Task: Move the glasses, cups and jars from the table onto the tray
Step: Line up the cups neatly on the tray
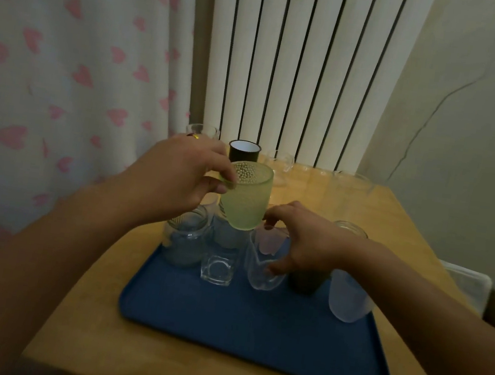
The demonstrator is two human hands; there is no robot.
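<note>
Green frosted cup (246,196) rides in the air over the blue tray (251,331), pinched at its rim by the left hand (175,174). Right hand (299,242), fingers curled, touches a clear glass (263,269) on the tray. Best to lower it level into a gap, since it holds small beads.

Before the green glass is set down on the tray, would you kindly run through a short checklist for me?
1. Grip: left hand pinches the green glass at its rim: ok.
2. Glass upright: slightly tilted: not ok.
3. Free space on the blue tray: near half bare: ok.
4. Right hand out of the way: it touches a clear glass on the tray: not ok.
5. Items left on the table: dark cup behind: not ok.
</note>
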